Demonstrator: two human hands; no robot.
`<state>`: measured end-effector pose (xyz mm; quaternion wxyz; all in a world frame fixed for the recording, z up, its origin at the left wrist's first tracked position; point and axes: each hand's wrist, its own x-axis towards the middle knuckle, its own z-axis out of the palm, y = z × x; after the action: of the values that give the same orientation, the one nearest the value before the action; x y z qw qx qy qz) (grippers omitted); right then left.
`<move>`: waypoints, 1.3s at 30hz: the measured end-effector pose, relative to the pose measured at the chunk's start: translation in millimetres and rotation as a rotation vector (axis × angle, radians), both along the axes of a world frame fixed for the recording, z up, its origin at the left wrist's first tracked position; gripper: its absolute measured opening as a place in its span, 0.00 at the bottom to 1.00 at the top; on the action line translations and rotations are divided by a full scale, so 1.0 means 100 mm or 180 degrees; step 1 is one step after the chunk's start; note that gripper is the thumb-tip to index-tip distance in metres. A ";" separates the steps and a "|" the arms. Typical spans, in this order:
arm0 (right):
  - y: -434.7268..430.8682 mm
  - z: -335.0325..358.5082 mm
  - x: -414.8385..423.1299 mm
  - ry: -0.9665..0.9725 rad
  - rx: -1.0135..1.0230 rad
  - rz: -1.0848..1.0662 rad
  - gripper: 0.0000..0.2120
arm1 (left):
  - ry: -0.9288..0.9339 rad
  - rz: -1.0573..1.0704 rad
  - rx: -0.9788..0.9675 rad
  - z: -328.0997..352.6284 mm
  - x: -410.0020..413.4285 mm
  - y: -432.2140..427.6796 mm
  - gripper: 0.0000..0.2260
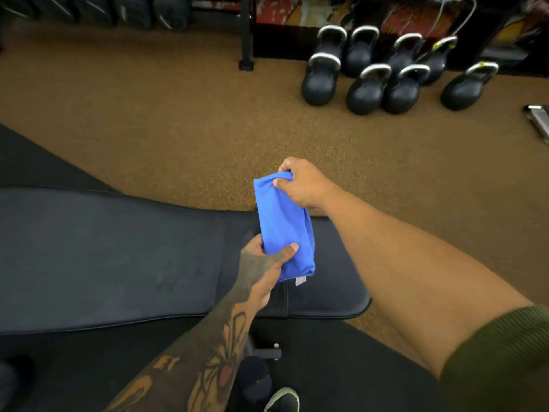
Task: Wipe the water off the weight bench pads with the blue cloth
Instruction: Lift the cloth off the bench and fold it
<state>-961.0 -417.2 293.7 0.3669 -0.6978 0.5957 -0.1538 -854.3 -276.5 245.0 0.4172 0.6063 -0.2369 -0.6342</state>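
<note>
You grip the folded blue cloth point(283, 227) with both hands, left hand point(267, 257) low and right hand point(300, 184) high, above the bench pads point(118, 248), so lower it and wipe next.

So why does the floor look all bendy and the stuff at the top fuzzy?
Head view: the wide-angle lens curves the bench pad edges and floor near the borders; the kettlebells at the top look soft and smeared, while the blue cloth in the middle is sharper.

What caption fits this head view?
Both hands hold the folded blue cloth above the bench pad.
</note>
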 end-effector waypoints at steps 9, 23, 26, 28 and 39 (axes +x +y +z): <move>0.18 0.59 1.53 -0.0246 -0.0071 0.0725 0.04 | 0.0160 0.0973 0.0036 0.55 1.10 0.55 0.14; 1.05 0.98 4.58 -0.0358 -0.0088 0.1970 0.05 | 0.0346 0.2347 -0.0279 0.78 3.37 1.40 0.13; 1.38 0.94 5.33 -0.0317 -0.0048 0.2199 0.05 | 0.0357 0.2607 -0.0300 0.72 4.00 1.70 0.13; 1.62 0.90 5.83 -0.0303 0.0029 0.2360 0.04 | 0.0344 0.2762 -0.0281 0.68 4.42 1.93 0.13; 2.65 0.38 7.67 -0.0239 0.0414 0.3114 0.03 | 0.0065 0.3494 0.0048 0.22 5.92 2.89 0.11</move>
<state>-193.6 -152.2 331.6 0.4601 -0.8652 0.1931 0.0489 -262.7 12.8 266.6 0.6847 0.6376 0.1229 -0.3309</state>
